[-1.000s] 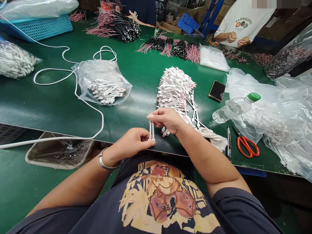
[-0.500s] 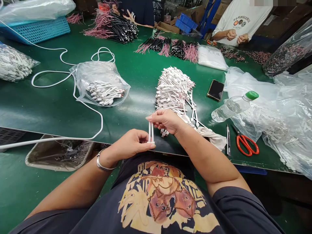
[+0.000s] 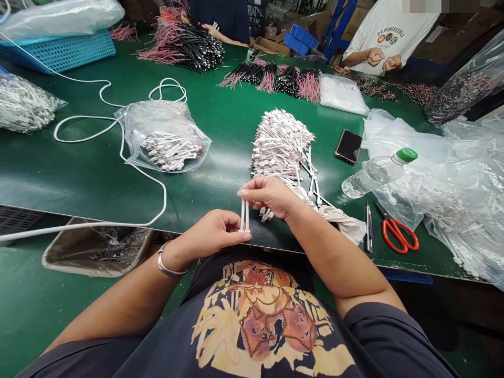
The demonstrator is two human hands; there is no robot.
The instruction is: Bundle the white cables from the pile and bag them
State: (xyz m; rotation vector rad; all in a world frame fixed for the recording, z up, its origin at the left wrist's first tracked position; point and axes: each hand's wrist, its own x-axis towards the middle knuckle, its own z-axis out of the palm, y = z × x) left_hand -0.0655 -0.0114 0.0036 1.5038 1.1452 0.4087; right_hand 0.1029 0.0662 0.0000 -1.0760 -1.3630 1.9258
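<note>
Between my hands, near the table's front edge, two short white cables (image 3: 244,216) stand side by side. My left hand (image 3: 216,230) pinches their lower ends, where white connectors sit between thumb and fingers. My right hand (image 3: 269,196) is closed on the upper ends, which its fingertips hide. Just beyond my right hand lies a large pile of similar white cables (image 3: 277,144), with some loose ones trailing down its right side. A whitish cloth (image 3: 342,223) lies under and beside my right forearm.
On the right are a phone (image 3: 348,146), a water bottle (image 3: 372,176), a cutter knife (image 3: 368,227), red-handled scissors (image 3: 399,235) and plastic bags (image 3: 452,210). A bag of cables (image 3: 169,139) and a white cord (image 3: 164,197) lie left. A bin (image 3: 94,257) stands below. Co-workers are opposite.
My hands keep the same hold on the two cables, with hardly any movement. The view has shifted very slightly. Across the table, a co-worker's hand by the black cables has lowered.
</note>
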